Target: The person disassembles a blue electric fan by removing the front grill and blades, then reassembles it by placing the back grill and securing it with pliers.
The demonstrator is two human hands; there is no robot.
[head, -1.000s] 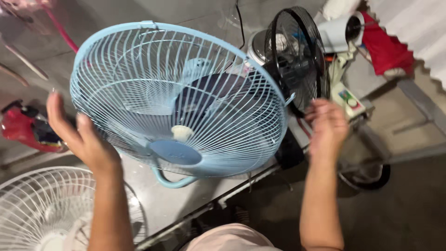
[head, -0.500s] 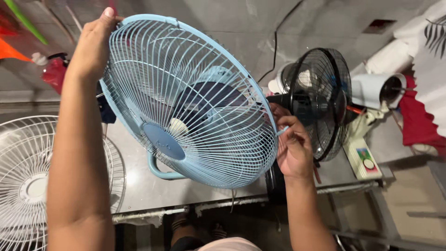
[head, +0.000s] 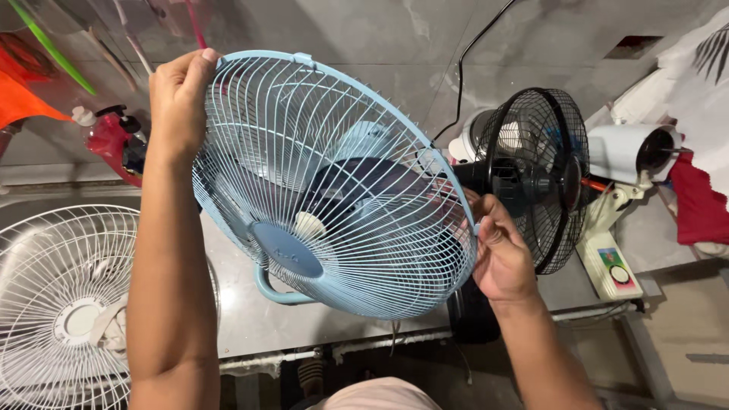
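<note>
Now tilted steeper than a second ago, light-blue fan guard [head: 334, 186] clamped at upper rim by left hand [head: 178, 95], lower-right rim by right hand [head: 501, 254], above grey tabletop [head: 250, 319].

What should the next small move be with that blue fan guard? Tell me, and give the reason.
Probably ease the light blue fan guard off toward the person, keeping it level. The left hand grips its upper rim and the right hand its lower right rim, so it is held at opposite edges. Blades show through the wires, and the black fan stands close by the right hand, so a tilt could snag.
</note>
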